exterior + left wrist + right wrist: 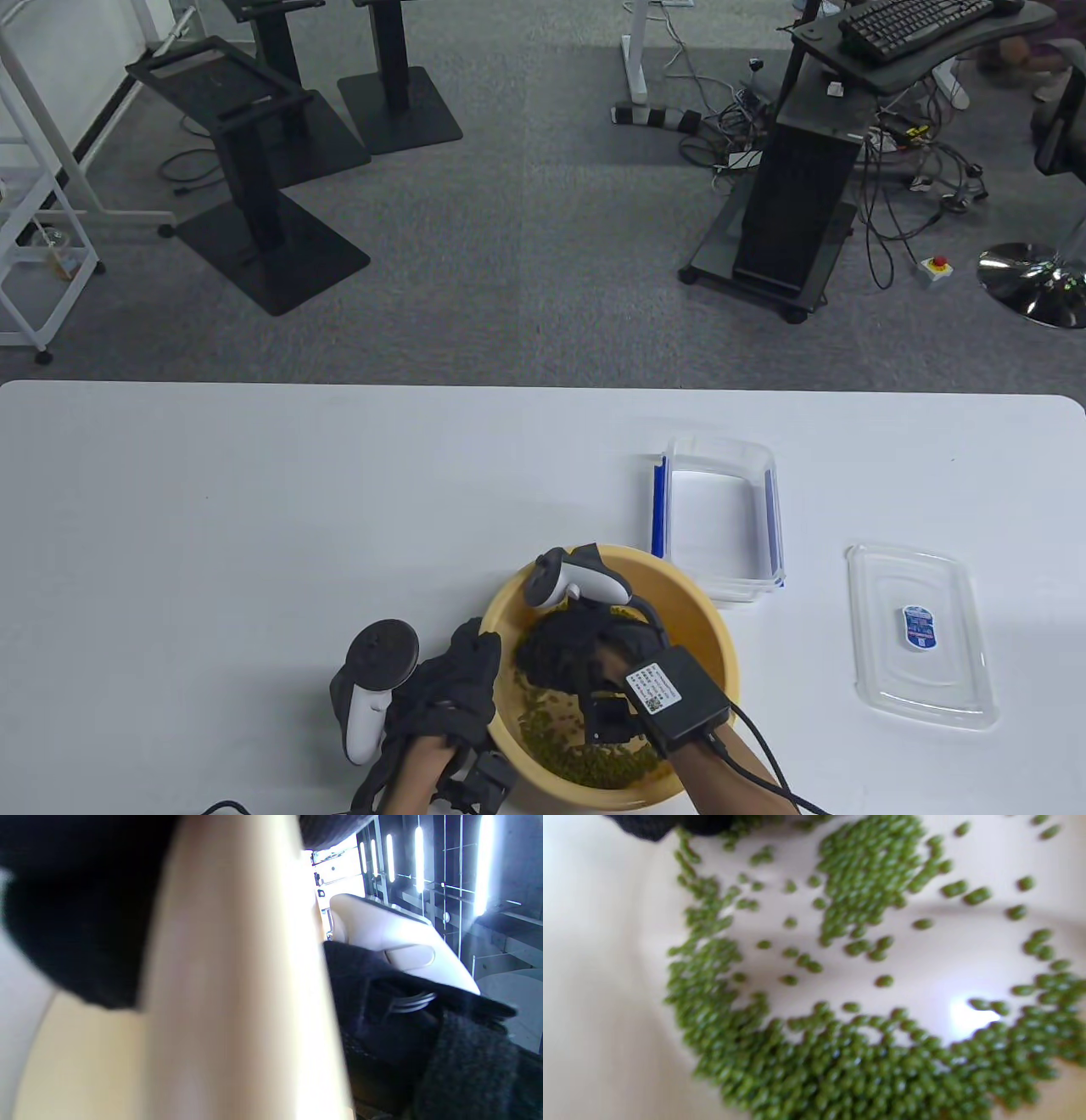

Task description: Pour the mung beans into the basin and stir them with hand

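Note:
A yellow basin (713, 628) stands at the table's near edge with green mung beans (585, 755) spread over its floor. My right hand (564, 649) reaches down inside it, fingers among the beans and gripping nothing. In the right wrist view the beans (840, 1060) lie in a curved band on the pale basin floor (946, 942), with one black fingertip (661, 825) at the top left. My left hand (450, 688) holds the basin's left rim. The left wrist view shows that rim (220, 984) close up and blurred, with a gloved finger (76, 921) against it.
A clear plastic container (721, 518) with blue clips stands just behind the basin on the right. Its transparent lid (920, 632) lies flat further right. The table's far edge (543, 386) borders grey carpet with stands and cables.

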`<state>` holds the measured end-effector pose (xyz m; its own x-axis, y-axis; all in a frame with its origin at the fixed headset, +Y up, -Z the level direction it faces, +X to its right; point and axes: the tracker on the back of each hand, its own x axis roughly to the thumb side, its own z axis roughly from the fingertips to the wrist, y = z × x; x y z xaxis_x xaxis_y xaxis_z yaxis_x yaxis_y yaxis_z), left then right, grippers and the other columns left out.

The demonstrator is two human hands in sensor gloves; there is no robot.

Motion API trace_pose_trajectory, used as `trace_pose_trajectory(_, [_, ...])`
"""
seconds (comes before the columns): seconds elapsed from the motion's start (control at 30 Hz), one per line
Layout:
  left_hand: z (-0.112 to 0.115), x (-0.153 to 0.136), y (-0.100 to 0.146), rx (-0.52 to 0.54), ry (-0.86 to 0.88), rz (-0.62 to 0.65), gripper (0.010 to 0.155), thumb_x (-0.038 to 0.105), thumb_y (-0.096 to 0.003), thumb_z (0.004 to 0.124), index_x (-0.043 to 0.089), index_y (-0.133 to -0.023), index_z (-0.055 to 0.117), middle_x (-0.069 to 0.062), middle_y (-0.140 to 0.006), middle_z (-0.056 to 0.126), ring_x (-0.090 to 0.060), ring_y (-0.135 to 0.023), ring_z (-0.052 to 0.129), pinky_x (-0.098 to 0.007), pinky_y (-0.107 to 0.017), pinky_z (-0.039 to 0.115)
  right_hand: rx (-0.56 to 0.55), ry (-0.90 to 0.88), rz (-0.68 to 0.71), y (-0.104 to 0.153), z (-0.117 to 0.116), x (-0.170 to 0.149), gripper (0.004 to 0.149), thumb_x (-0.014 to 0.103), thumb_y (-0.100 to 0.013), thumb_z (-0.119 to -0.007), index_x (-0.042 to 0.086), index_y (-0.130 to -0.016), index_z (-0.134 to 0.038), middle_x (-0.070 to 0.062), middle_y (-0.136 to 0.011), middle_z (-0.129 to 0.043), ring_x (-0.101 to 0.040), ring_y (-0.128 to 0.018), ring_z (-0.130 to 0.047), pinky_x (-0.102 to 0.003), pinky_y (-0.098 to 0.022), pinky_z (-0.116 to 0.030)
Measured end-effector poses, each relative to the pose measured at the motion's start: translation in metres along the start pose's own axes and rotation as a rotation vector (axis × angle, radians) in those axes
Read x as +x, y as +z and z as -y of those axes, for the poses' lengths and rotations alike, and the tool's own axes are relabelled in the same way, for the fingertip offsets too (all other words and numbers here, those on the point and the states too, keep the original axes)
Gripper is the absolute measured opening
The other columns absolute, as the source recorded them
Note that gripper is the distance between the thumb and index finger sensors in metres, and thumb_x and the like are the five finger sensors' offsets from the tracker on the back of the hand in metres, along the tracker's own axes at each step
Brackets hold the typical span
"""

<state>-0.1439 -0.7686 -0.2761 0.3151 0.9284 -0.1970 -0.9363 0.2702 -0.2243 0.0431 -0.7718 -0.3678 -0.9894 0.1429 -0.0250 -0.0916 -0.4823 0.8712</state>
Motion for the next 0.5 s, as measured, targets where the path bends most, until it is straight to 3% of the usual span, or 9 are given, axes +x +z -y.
trace_pose_trajectory(0.1, [0.0, 0.0, 0.0, 0.011, -0.005, -0.005, 0.065, 0.034, -0.0596, 0.06, -0.009, -0.107, 0.049, -0.052, -0.079, 0.076, -0.035, -0.005, 0.107, -0.032, 0.004, 0.092, -0.015, -0.004, -0.105, 0.001, 0.008, -0.019, 0.07, 0.045, -0.033, -0.064, 0.04, -0.093, -0.028, 0.011, -0.096, -0.008, -0.028, -0.094, -0.011, -0.053, -0.076, -0.032])
trace_pose_trajectory(0.17, [0.0, 0.0, 0.0, 0.012, -0.009, -0.007, 0.065, 0.034, -0.0596, 0.06, -0.01, -0.106, 0.05, -0.052, -0.079, 0.076, -0.035, -0.006, 0.108, -0.033, 0.004, 0.092, 0.011, 0.022, -0.147, 0.004, 0.01, -0.031, 0.069, 0.043, -0.035, -0.062, 0.038, -0.093, -0.026, 0.007, -0.096, -0.007, -0.029, -0.094, -0.018, -0.053, -0.075, -0.042])
trace_pose_trajectory(0.33, [0.0, 0.0, 0.0, 0.017, -0.012, -0.01, 0.065, 0.035, -0.0595, 0.06, -0.01, -0.106, 0.051, -0.052, -0.079, 0.077, -0.036, -0.006, 0.108, -0.033, 0.004, 0.093, -0.031, 0.073, -0.145, 0.013, 0.007, -0.057, 0.07, 0.041, -0.034, -0.062, 0.018, -0.094, -0.036, -0.016, -0.092, -0.03, -0.035, -0.083, -0.051, -0.049, -0.061, -0.065])
trace_pose_trajectory(0.4, [0.0, 0.0, 0.0, 0.018, -0.012, -0.011, 0.065, 0.034, -0.0595, 0.06, -0.01, -0.106, 0.051, -0.052, -0.079, 0.077, -0.036, -0.006, 0.108, -0.033, 0.004, 0.093, 0.108, 0.092, -0.144, 0.018, -0.006, -0.062, 0.07, 0.04, -0.035, -0.061, 0.007, -0.091, -0.035, -0.025, -0.087, -0.039, -0.038, -0.078, -0.064, -0.044, -0.055, -0.074])
trace_pose_trajectory(0.47, [0.0, 0.0, 0.0, 0.02, -0.01, -0.008, 0.065, 0.035, -0.0594, 0.061, -0.01, -0.106, 0.051, -0.053, -0.079, 0.076, -0.036, -0.005, 0.109, -0.033, 0.004, 0.093, 0.281, 0.07, -0.098, 0.022, -0.021, -0.057, 0.07, 0.039, -0.038, -0.059, 0.003, -0.091, -0.032, -0.028, -0.086, -0.036, -0.04, -0.078, -0.061, -0.043, -0.056, -0.072])
trace_pose_trajectory(0.5, [0.0, 0.0, 0.0, 0.02, -0.009, -0.007, 0.065, 0.035, -0.0594, 0.061, -0.01, -0.106, 0.051, -0.053, -0.078, 0.075, -0.036, -0.005, 0.109, -0.033, 0.005, 0.093, 0.288, 0.075, -0.072, 0.026, -0.027, -0.052, 0.069, 0.038, -0.037, -0.06, 0.002, -0.091, -0.034, -0.029, -0.086, -0.038, -0.041, -0.078, -0.062, -0.044, -0.055, -0.072])
